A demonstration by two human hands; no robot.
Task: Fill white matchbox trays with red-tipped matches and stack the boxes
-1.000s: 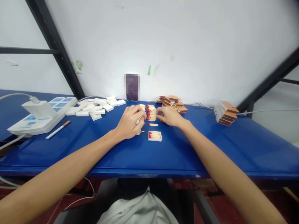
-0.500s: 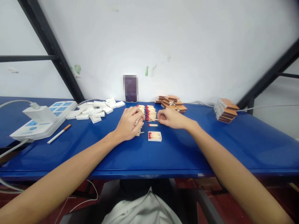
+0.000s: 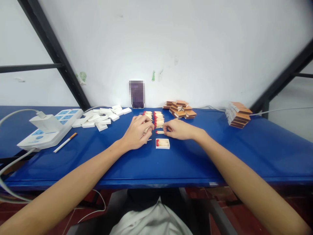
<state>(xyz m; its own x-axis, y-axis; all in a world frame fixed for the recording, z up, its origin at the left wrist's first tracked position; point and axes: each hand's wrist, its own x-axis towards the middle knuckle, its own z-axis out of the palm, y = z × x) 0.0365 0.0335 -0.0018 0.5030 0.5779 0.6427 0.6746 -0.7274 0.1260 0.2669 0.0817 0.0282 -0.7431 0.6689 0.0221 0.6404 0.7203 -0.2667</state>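
Two rows of red-tipped matches lie on the blue table [image 3: 151, 166], the right row of matches [image 3: 158, 119] in full view. My left hand [image 3: 139, 131] curls over the left row of matches [image 3: 148, 114] and hides much of it. With its fingers pinched, my right hand [image 3: 179, 129] touches the stick end of a few loose matches [image 3: 159, 132] below the right row. Nearer to me sits a small white tray [image 3: 162, 148] with several matches in it, heads to the left.
White trays [image 3: 97, 118] are heaped at the left, near a cigarette [image 3: 65, 142] and a power strip [image 3: 49, 133]. A phone [image 3: 137, 94] leans on the wall. Brown matchbox sleeves [image 3: 179, 109] lie behind my right hand; more matchboxes [image 3: 238, 115] are stacked at the right.
My right hand has moved slightly down and left, from the right row's lower edge to the loose matches below it. My left hand has shifted slightly over its row.
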